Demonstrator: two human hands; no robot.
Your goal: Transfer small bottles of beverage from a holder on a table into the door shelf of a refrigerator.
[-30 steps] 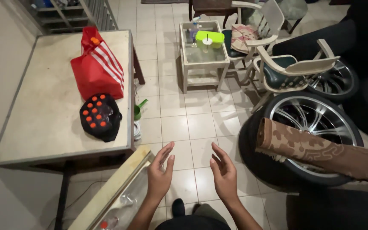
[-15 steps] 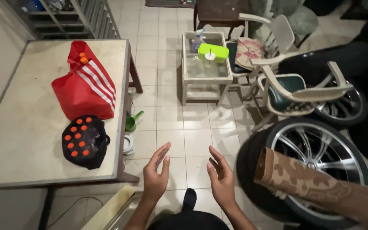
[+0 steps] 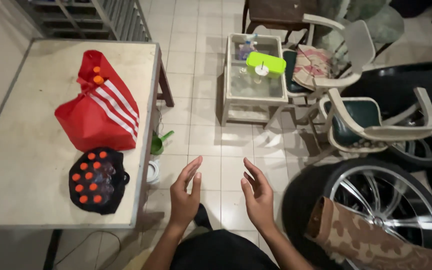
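Note:
My left hand [image 3: 185, 194] and my right hand [image 3: 257, 195] are raised in front of me over the tiled floor, palms facing each other, fingers spread, holding nothing. To the left stands a pale table [image 3: 21, 165]. On it sits a red bag with white stripes [image 3: 98, 107], and in front of that a black bag full of orange-capped bottles [image 3: 96, 181]. My left hand is nearest the table's right edge, apart from it.
A small glass-topped table [image 3: 253, 82] with a lime green box [image 3: 266, 64] stands ahead. White chairs with green seats [image 3: 361, 120] are to the right. A car wheel [image 3: 376, 210] with a patterned roll [image 3: 371, 242] leaning on it is at lower right. A green watering can [image 3: 159, 142] sits by the table leg.
The view has swung left and tilted up, so the table and bags sit more centrally. Both hands stay raised and empty, a little wider apart.

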